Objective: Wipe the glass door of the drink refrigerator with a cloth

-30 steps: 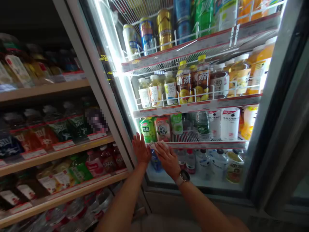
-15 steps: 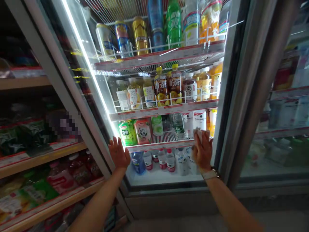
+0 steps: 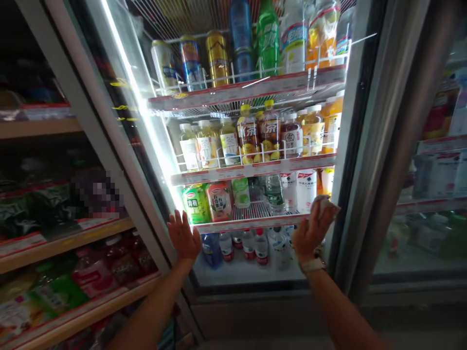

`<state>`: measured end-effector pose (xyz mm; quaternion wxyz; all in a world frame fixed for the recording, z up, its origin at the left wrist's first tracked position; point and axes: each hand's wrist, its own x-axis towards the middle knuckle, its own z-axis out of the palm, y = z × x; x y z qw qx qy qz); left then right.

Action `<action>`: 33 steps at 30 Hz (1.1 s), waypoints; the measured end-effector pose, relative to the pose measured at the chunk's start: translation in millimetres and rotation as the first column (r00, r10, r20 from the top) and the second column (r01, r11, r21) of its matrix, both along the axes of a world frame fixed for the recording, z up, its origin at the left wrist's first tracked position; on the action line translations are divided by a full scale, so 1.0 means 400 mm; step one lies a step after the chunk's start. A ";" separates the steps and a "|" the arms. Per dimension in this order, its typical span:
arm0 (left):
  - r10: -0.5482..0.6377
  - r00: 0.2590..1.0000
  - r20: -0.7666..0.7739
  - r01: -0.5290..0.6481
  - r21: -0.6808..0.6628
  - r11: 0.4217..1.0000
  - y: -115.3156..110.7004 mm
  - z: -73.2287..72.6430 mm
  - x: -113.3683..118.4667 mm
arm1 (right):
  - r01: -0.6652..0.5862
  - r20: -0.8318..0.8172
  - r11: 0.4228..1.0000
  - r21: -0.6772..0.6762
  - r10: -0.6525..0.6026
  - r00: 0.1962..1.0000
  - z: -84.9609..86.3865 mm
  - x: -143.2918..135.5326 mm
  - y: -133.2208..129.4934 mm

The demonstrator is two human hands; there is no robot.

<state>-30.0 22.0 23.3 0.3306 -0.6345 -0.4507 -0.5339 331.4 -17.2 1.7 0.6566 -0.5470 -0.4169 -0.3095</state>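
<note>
Plainly, the glass door [image 3: 251,287] is covering lit drink shelves [image 3: 255,168], its middle leaving room for moving; the left hand [image 3: 184,238] is holding its fingers apart by the left edge, the right hand [image 3: 310,232] clasping a pale cloth [image 3: 321,202] near the right edge

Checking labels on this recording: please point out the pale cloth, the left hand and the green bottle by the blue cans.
Pale cloth [image 3: 319,201]: head view, visible upper part.
Left hand [image 3: 184,240]: head view, middle of the hand's back.
Green bottle [image 3: 269,43]: head view, middle of its body.
</note>
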 end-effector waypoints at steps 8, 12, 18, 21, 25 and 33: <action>0.032 0.997 -0.069 -0.028 0.051 0.998 -0.011 0.002 0.002 | -0.139 0.045 0.990 0.015 0.138 0.989 0.077 -0.306 0.007; 0.036 0.997 -0.072 -0.031 0.065 0.997 -0.015 0.001 0.005 | -0.304 0.242 0.950 -0.070 0.312 0.919 0.044 -0.480 -0.006; 0.091 0.994 -0.062 -0.088 0.052 0.995 -0.005 -0.017 -0.006 | -0.416 0.408 0.898 -0.146 0.438 0.801 -0.045 -0.629 -0.008; 0.092 0.993 -0.073 -0.088 0.048 0.995 -0.005 -0.018 -0.009 | -0.420 0.460 0.894 -0.159 0.443 0.769 -0.053 -0.622 -0.006; 0.061 0.996 -0.071 -0.058 0.036 0.998 -0.011 -0.010 -0.007 | -0.382 0.520 0.906 -0.181 0.418 0.745 -0.016 -0.539 -0.010; 0.010 0.999 -0.044 -0.009 0.020 1.000 -0.006 -0.003 -0.006 | -0.123 0.386 0.989 -0.079 0.144 0.911 0.024 -0.179 -0.002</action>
